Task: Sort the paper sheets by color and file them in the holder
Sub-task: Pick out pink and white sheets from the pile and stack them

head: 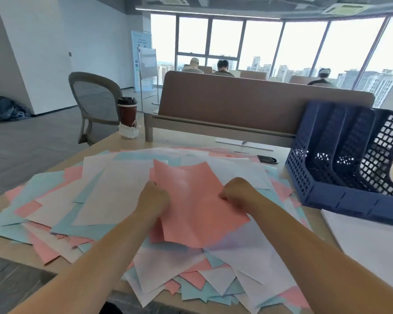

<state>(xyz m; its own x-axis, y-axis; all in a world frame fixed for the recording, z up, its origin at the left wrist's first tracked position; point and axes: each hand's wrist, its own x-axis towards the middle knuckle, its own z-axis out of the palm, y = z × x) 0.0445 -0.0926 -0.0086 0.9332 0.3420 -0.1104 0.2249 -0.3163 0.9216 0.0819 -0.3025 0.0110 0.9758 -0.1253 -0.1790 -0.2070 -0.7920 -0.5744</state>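
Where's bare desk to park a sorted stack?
Bare desk strip between paper pile and divider, right of the coffee cup; thin strip at the left near edge. Crowded: centre pile, holder on the right.

Two bare forearms, the left forearm (95, 257) and the right forearm (315, 245), extend from the near edge and converge toward the far side. The left grip (153, 200), fingers curled, pinches the left edge of a pink sheet (192, 207). The right grip (237, 192), likewise curled, pinches its right edge.
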